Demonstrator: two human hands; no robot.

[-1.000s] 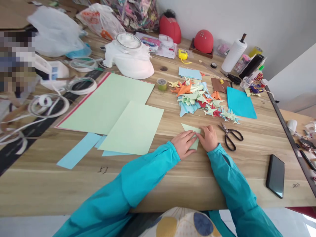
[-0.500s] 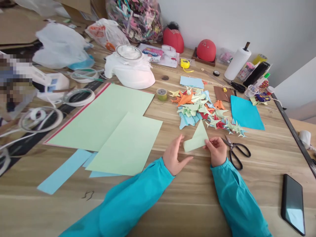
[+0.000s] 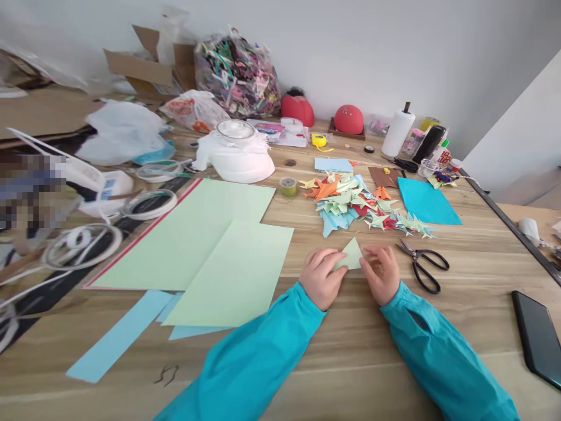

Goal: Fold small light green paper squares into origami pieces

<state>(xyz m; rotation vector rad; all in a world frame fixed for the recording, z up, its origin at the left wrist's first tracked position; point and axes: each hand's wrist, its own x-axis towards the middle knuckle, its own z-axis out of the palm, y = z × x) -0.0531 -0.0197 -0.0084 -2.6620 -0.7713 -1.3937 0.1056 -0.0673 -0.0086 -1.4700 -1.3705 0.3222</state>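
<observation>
A small folded piece of light green paper lies on the wooden table between my two hands. My left hand presses on its left side with curled fingers. My right hand pinches its right side. Both arms wear teal sleeves. Just beyond the hands lies a heap of folded paper figures in green, blue, orange and red. Black scissors rest on the table right of my right hand.
Two large light green sheets and light blue strips lie to the left. A teal sheet sits far right, a black phone near the right edge. Tape rolls, plastic bags, a white container and bottles crowd the back.
The folded green paper was lifted off the table in my right hand, then brought back down. Both hands now hold it against the table again. The camera view has tilted upward.
</observation>
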